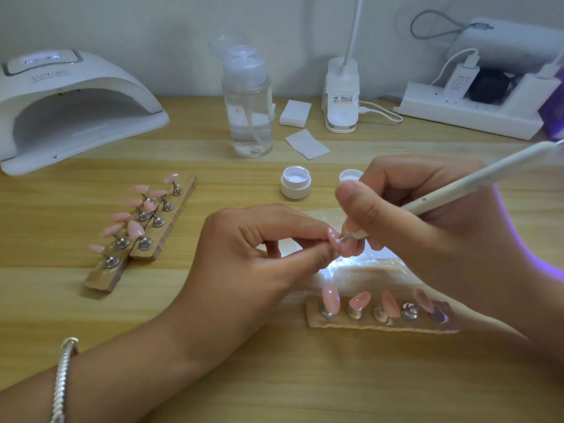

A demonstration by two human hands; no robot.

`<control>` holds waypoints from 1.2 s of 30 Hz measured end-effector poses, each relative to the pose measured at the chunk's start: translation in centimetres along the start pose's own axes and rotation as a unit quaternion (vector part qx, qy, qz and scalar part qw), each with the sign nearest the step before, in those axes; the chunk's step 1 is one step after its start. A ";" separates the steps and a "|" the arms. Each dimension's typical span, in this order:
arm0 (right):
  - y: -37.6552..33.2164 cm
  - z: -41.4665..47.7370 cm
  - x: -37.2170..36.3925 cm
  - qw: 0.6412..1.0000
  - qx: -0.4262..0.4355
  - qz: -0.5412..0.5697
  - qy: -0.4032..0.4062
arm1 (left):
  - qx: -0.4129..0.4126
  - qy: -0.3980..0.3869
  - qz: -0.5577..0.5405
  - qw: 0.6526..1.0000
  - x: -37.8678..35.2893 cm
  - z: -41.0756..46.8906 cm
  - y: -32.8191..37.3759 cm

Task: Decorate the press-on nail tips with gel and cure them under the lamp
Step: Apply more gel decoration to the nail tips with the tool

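Pink and dotted with white, a nail tip sits at the centre of the frame, pinched between the thumb and forefinger of the left hand; that hand's other fingers curl underneath. The right hand grips a white pen like a pencil, thumb and fingers closed round its lower end, and the fine point touches the held tip. The pen's long barrel slants up toward the right edge of the frame.

Both hands hover over a clear plastic sheet that catches a bright glare on the wooden table. Just below the sheet, right of centre, a wooden strip carries a row of pink tips on metal stands; the right wrist covers its far end. At left centre, two more wooden strips lie side by side, also set with pink tips.

Above the hands stand a small white gel pot, open, and its lid beside it, partly behind the right fingers. The white curing lamp fills the upper left, its arch facing the person. Along the top of the frame are a clear pump bottle, two white wipes, a desk light's base and a power strip with plugs. A silver bracelet circles the left wrist at lower left.
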State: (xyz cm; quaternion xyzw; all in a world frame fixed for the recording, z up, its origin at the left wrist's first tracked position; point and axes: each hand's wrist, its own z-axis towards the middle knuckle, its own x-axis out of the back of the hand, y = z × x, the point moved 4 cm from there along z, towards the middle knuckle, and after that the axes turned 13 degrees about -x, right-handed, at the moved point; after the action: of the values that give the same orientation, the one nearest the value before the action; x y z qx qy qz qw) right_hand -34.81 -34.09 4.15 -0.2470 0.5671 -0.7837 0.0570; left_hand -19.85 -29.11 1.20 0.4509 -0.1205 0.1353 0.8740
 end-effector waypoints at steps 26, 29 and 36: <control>0.4 1.4 2.6 0.982 0.026 0.177 0.054 | 0.003 0.025 -0.007 1.000 0.0 -0.3 -0.2; 0.9 2.0 3.9 0.978 0.027 0.175 0.111 | 0.008 0.027 -0.005 1.000 0.1 -0.4 -0.2; 3.9 2.4 5.8 0.979 -0.019 0.067 0.191 | 0.010 0.027 -0.005 1.000 0.2 -0.4 -0.1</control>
State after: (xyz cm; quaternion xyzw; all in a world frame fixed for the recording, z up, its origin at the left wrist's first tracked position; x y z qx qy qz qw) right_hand -39.53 -39.64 2.99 -0.0557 0.5979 -0.7996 -0.0049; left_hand -19.59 -28.83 0.95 0.4563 -0.0932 0.1447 0.8730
